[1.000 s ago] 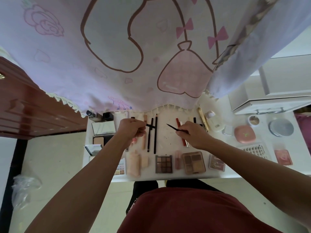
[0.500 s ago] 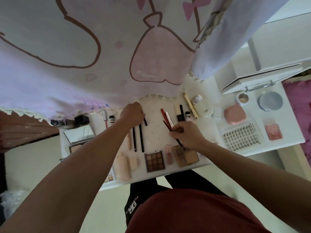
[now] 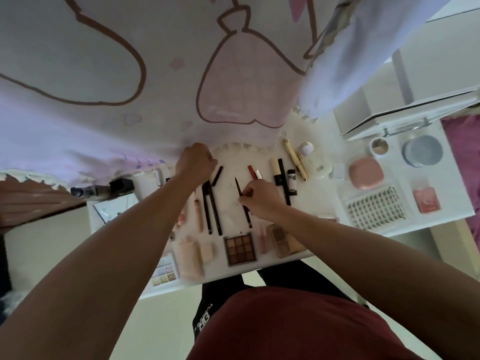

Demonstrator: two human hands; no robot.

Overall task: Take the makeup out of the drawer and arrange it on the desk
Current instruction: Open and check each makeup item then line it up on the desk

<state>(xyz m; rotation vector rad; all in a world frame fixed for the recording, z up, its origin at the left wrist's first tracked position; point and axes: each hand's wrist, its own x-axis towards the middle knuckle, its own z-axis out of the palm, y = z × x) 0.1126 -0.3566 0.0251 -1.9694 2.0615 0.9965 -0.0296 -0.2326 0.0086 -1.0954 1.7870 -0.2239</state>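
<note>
Standing over the white desk (image 3: 453,203), the person reaches both arms forward across rows of makeup laid out flat. Near the front edge lies a nine-pan eyeshadow palette (image 3: 240,249), rigid and flat, probably best lifted by its long sides. The thing in hand is far slighter: a slim dark liner pencil (image 3: 248,219), set lengthwise over bare desk between two black pencils (image 3: 211,209) and a red lipstick (image 3: 251,170), with its sharp tip pointing away from the person. Whether it rests on the surface cannot be told. The right hand (image 3: 259,201) pinches it near mid-length between thumb and fingertips, the other fingers curled. It is likely light and stiff, but smooth and round, so apt to roll. The bare tip looks breakable, so the barrel is the place to grip. The left hand (image 3: 196,162) is curled into a fist just beside a short black cap (image 3: 217,175), and it is unclear whether it holds anything.
</note>
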